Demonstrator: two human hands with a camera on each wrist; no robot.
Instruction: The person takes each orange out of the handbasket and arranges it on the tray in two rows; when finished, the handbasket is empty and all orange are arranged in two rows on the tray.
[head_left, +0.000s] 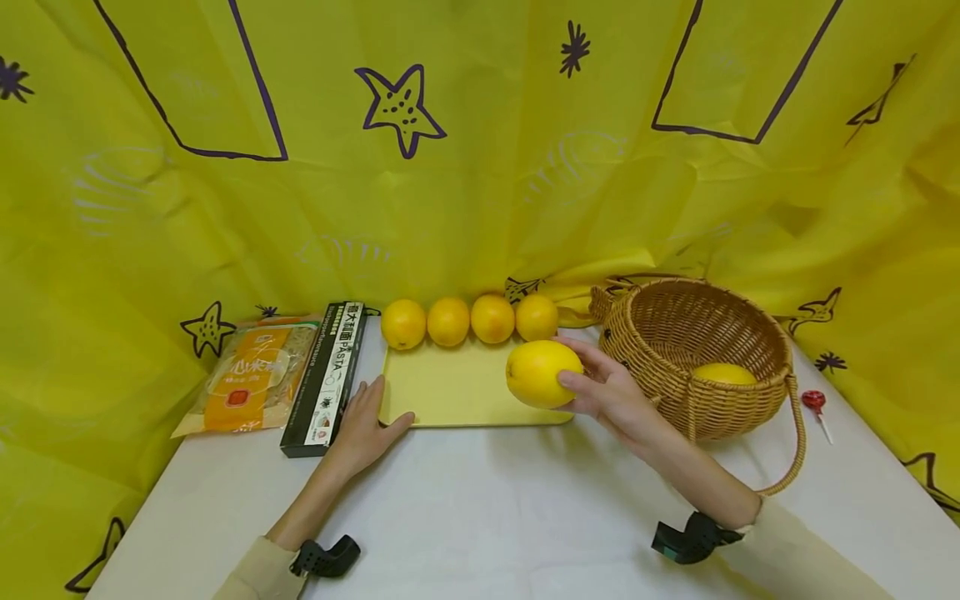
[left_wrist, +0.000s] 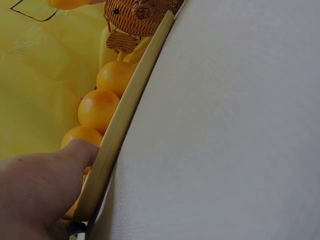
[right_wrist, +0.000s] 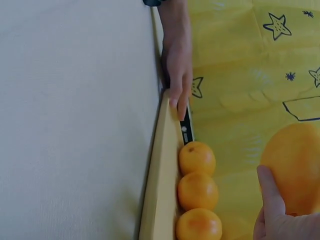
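Note:
In the head view my right hand (head_left: 615, 398) holds a yellow lemon (head_left: 540, 372) between thumb and fingers, raised over the right part of a pale yellow tray (head_left: 450, 396). The right wrist view shows this lemon (right_wrist: 295, 167) large, with the thumb against its side. A row of several oranges (head_left: 448, 322) lies along the tray's far edge. My left hand (head_left: 365, 429) rests at the tray's near left corner, fingers extended and thumb spread. In the left wrist view, the thumb touches the tray's rim (left_wrist: 107, 155); some fingers are hidden.
A wicker basket (head_left: 663, 396) with an animal face stands right of the tray, another lemon (head_left: 723, 373) inside. Beyond it lies a red lollipop (head_left: 813, 401). Left of the tray are a black-and-white pasta box (head_left: 330, 383) and a food packet (head_left: 251, 379). A yellow curtain (head_left: 480, 200) hangs behind.

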